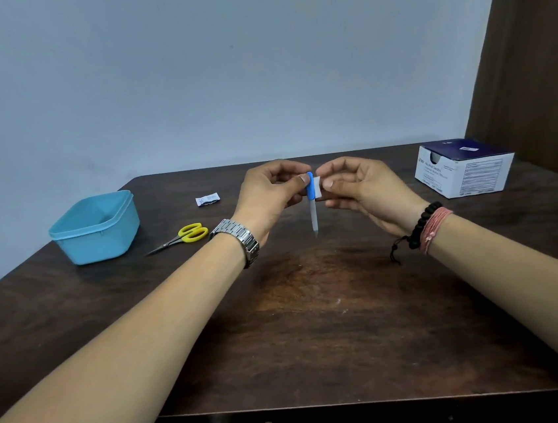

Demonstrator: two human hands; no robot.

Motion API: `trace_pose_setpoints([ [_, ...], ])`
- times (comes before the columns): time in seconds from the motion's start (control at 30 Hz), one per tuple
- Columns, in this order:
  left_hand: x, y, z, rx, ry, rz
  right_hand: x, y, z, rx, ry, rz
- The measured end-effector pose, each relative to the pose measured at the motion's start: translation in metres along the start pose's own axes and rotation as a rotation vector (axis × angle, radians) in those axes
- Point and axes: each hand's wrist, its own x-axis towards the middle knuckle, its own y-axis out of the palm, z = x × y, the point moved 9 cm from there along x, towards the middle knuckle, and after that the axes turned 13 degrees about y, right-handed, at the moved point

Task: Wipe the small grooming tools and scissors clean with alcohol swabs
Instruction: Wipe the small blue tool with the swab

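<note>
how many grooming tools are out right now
2: a nail file pinched in the left hand, and scissors on the table beside the tub, which may hide more.

One head-worn view — looking forward and down, close over the table (pixel 317 328).

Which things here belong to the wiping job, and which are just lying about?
In the job: nail file in the left hand; swab in the right hand; scissors; swab box.

Lying about: torn wrapper; blue tub.
</note>
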Motion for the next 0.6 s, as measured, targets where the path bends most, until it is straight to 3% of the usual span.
trace_pose_setpoints([
  [0.6,-0.004,0.007,0.002,-0.024,-0.032,0.031,0.001,-0.001,-0.011,-0.053,0.083,-0.041],
])
